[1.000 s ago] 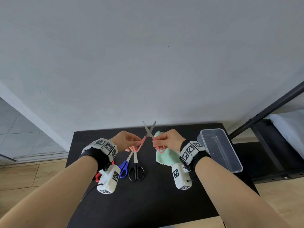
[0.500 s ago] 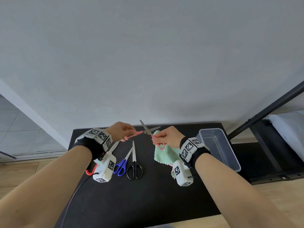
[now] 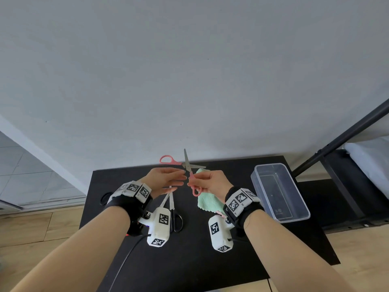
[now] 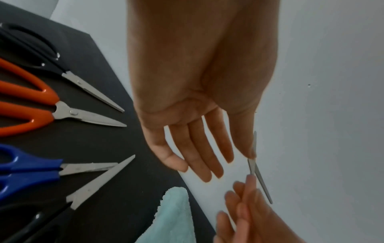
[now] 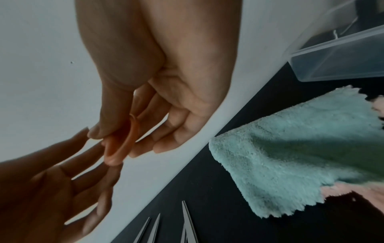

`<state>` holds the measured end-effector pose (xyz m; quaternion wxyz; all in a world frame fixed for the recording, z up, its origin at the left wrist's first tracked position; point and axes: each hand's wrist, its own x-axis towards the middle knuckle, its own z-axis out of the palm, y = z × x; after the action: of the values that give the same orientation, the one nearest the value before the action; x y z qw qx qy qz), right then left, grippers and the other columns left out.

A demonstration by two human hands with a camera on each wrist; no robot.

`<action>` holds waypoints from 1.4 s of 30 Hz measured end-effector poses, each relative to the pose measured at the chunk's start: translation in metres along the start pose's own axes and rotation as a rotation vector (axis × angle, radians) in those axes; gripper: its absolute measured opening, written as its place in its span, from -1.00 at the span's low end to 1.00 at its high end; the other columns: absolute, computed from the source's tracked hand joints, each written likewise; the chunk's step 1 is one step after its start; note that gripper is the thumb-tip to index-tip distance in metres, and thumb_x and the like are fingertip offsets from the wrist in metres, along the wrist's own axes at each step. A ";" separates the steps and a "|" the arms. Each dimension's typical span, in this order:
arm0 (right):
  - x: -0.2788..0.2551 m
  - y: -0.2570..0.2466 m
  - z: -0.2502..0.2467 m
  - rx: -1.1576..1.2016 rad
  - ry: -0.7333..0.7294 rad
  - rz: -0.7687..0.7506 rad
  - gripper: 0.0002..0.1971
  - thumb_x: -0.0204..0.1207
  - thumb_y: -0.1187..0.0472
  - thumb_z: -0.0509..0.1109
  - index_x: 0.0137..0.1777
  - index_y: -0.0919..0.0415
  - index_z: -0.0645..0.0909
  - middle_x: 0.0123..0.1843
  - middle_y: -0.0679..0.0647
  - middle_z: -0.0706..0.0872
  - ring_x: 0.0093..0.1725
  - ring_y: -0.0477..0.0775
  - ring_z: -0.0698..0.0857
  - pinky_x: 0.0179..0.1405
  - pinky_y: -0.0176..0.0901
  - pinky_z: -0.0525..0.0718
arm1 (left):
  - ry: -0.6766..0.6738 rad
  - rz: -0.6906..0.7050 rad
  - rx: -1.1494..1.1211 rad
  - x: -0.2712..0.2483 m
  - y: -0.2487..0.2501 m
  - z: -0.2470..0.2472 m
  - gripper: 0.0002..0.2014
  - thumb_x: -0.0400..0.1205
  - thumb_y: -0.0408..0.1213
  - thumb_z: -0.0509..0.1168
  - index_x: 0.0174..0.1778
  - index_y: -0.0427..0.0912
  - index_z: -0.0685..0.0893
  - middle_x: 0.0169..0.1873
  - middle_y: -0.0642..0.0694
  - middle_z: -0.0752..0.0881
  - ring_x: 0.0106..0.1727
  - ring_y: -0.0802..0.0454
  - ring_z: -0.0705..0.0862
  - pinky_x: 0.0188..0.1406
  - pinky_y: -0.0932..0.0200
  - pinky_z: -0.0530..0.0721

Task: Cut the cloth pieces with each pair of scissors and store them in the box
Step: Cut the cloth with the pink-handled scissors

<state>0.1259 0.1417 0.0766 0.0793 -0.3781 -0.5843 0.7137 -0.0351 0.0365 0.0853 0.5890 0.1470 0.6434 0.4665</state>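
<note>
Pale grey wall filling the upper two thirds of the head view, wooden floor at lower left. Below the wall, a matte black rectangular tabletop across the lower middle. At right of it, a clear rectangular plastic box, open-topped, nothing visible inside. Right of the box, a black metal frame slanting to the upper right corner.

Mint-green fleecy cloth piece lying on the tabletop at centre, under the right wrist; pink cloth peeking out beneath its edge at lower right of the right wrist view.

Left of centre on the tabletop, lying flat: orange-handled scissors, blue-handled scissors, two black-handled pairs, blades pointing toward the wall.

Above the tabletop's far edge, pink-handled scissors held in the air, blades spread wide, one handle ring up at left, the other low at centre. Right hand: grip grasping the lower pink handle, thumb and fingers pinched round it. Left hand: grip released, fingers straight and spread, just beside the scissors; touching or not, cannot tell.
</note>
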 end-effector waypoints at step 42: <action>-0.032 0.130 -0.047 -0.686 0.521 0.385 -0.83 0.50 0.09 0.43 -0.07 0.20 0.69 -0.13 0.05 0.73 -0.06 0.13 0.73 -0.10 -0.10 0.67 | -0.011 -0.255 0.013 0.045 -0.090 0.049 -0.87 0.54 -0.45 0.41 -0.02 -0.35 0.67 -0.33 -0.15 0.80 -0.36 0.09 0.80 -0.41 0.33 0.72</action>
<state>0.2206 0.1208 -0.0271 -0.0399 -0.6505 -0.6662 0.3626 0.0294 0.0432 -0.0059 0.6461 0.0700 0.6566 0.3828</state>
